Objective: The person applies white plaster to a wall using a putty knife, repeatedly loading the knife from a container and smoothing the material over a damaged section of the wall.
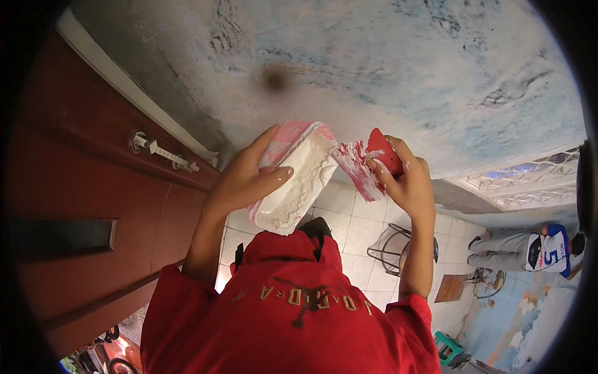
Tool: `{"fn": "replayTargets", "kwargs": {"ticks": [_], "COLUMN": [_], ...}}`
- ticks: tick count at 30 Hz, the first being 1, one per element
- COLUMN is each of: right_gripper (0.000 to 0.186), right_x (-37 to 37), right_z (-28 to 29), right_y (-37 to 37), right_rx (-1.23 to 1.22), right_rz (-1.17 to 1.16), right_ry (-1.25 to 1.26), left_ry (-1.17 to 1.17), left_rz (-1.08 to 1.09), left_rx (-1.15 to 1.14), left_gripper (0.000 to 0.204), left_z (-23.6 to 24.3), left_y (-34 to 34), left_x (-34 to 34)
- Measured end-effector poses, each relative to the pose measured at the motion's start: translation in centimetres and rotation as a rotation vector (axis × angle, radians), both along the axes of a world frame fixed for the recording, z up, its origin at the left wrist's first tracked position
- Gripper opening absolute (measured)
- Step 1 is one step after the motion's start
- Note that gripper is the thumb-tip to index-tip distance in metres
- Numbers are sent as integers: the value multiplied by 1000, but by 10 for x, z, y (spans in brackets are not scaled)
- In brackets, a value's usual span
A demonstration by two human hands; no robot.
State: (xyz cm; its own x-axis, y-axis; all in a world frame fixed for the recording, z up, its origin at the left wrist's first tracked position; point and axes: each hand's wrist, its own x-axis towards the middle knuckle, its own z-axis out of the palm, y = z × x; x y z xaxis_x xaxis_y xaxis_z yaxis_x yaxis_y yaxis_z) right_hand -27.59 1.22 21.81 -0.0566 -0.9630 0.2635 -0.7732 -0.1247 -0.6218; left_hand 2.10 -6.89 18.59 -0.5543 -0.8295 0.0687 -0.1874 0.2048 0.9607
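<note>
My left hand (255, 171) grips a pink plastic tub (288, 136) by its side, the thumb over the rim. Thick white filler paste (296, 181) fills the tub and is smeared along its edges. In my right hand (402, 177) is a red putty spreader (361, 168), held between thumb and fingers. White paste coats the spreader's flat blade, whose left corner is at the tub's right rim; whether they touch I cannot tell. Ahead of both hands rises a patchy wall (386, 87), pale blue under uneven white smears.
A reddish-brown door (75, 168) with a metal handle (163, 153) stands close on my left. Behind my right arm is a dark-framed stool (392, 252) on the tiled floor (358, 243). Farther right another person (529, 252) stands by the wall. A green stool (447, 348) is at lower right.
</note>
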Motion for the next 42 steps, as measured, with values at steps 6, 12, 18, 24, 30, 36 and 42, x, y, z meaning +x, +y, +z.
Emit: {"fn": "replayTargets", "kwargs": {"ticks": [6, 12, 18, 24, 30, 36, 42], "right_gripper": [39, 37, 40, 36, 32, 30, 34], "right_x": [6, -2, -14, -8, 1, 39, 71], "right_z": [-7, -14, -50, -75, -94, -130, -172], "right_y": [-20, -30, -34, -26, -13, 12, 36], "right_rx": [116, 224, 256, 361, 416, 417, 394], "right_rz": [24, 13, 58, 72, 94, 123, -20], "right_ry": [-94, -147, -355, -565, -649, -893, -1209], "left_ry": [-170, -273, -321, -389, -367, -125, -103], "left_rz": [3, -72, -131, -161, -163, -107, 163], "left_rx": [-171, -156, -74, 38, 9, 217, 344], "left_gripper": [80, 78, 74, 60, 72, 56, 61], "left_z": [1, 20, 10, -11, -14, -35, -76], "left_y": [-23, -46, -64, -79, -81, -89, -90], "left_x": [-3, -13, -19, -23, -31, -31, -22]}}
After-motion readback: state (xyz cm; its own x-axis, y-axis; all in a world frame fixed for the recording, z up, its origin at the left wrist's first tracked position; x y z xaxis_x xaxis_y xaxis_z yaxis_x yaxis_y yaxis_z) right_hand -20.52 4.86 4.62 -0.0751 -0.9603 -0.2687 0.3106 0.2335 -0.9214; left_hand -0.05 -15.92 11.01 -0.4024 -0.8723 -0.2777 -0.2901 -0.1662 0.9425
